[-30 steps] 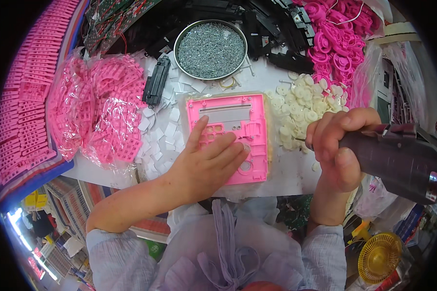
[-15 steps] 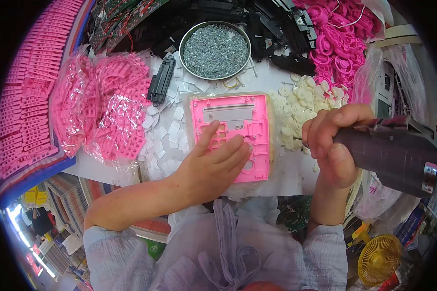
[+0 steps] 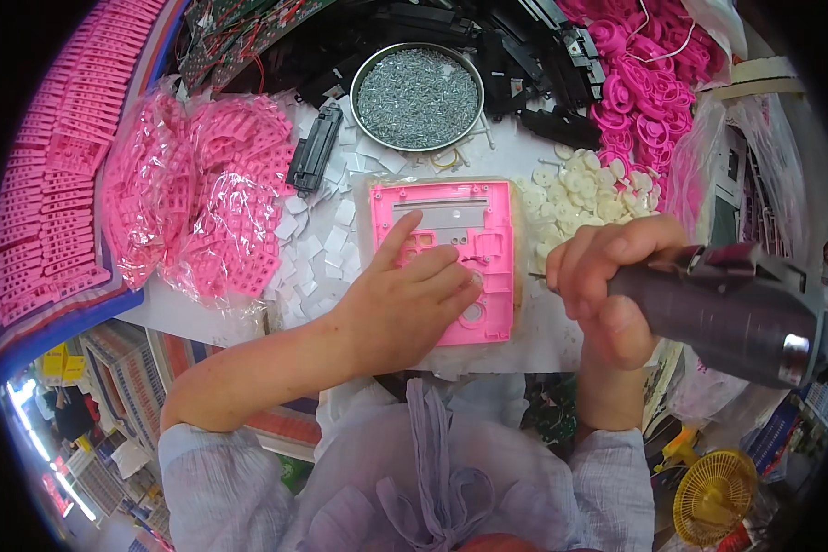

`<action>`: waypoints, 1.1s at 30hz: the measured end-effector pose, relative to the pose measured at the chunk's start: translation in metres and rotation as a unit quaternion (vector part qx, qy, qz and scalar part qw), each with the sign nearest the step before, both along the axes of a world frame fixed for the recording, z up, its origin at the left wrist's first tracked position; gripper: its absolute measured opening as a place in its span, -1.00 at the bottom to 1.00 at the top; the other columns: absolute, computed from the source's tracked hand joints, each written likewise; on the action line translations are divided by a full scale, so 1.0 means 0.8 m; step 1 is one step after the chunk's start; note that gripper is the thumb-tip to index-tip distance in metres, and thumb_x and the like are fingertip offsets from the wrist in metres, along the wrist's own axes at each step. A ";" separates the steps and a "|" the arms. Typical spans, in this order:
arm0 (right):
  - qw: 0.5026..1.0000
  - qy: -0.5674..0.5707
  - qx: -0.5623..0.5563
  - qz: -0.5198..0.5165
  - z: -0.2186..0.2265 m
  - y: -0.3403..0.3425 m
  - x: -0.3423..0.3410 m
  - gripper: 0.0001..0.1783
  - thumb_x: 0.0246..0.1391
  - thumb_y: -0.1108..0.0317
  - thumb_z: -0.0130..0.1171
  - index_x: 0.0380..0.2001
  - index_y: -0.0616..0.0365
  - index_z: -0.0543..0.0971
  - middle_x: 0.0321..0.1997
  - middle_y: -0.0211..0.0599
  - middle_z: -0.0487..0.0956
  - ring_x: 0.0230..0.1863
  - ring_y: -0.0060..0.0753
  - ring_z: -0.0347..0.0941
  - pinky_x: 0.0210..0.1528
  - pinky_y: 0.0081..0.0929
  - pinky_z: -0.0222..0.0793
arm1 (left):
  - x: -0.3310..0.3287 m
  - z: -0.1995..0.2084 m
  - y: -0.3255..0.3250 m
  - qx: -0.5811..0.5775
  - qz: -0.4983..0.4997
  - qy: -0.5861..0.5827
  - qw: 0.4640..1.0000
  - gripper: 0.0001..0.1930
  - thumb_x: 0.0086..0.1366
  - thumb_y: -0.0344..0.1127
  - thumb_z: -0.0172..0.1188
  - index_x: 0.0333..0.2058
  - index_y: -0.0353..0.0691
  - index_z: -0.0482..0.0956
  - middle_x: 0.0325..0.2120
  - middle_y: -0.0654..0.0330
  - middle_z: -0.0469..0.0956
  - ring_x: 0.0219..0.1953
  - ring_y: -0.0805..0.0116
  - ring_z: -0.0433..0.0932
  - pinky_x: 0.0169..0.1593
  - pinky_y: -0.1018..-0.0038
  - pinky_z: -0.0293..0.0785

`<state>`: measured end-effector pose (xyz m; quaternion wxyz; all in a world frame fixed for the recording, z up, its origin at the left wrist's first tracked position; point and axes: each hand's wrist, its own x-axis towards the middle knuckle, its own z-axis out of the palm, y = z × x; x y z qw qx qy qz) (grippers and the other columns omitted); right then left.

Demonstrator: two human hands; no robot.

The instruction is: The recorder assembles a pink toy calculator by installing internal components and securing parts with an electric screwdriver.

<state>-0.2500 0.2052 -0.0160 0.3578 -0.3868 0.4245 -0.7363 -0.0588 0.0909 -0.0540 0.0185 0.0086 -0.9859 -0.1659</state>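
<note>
A pink plastic housing [image 3: 495, 308] lies open side up on a wrapped pad in front of me, with a grey strip [image 3: 455, 217] set in its upper part. My left hand [image 3: 405, 299] rests over the housing's lower left, its index finger stretched to the grey strip and the other fingers lying across the cut-outs. What is under the palm is hidden. To the right, my right hand [image 3: 607, 285] is closed around a dark electric screwdriver [image 3: 722, 313]. Its thin bit points left, just off the housing's right edge.
Behind the housing stands a round metal bowl [image 3: 419, 97] of small screws. White discs [image 3: 589, 189] are heaped right of it; white square pieces [image 3: 317, 253] and a black part [image 3: 315, 152] lie left. Bagged pink keypads [image 3: 235, 193], black parts [image 3: 561, 127] and magenta pieces [image 3: 635, 92] surround these.
My right hand has brought the screwdriver left and slightly down, closer to the housing. My left index finger has shifted a little up and right on the grey strip.
</note>
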 end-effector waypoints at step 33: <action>0.997 -0.071 0.020 0.019 -0.024 -0.002 0.039 -0.57 0.09 0.14 0.37 -0.19 0.06 0.35 -0.62 -0.51 0.38 -0.58 -0.52 0.33 -0.40 -0.42 0.37 | -0.003 0.005 -0.011 -0.032 -0.046 0.058 0.997 -0.74 0.16 -0.27 0.13 -0.21 -0.15 0.67 -0.13 0.28 0.53 0.18 0.31 0.40 0.41 -0.11 0.03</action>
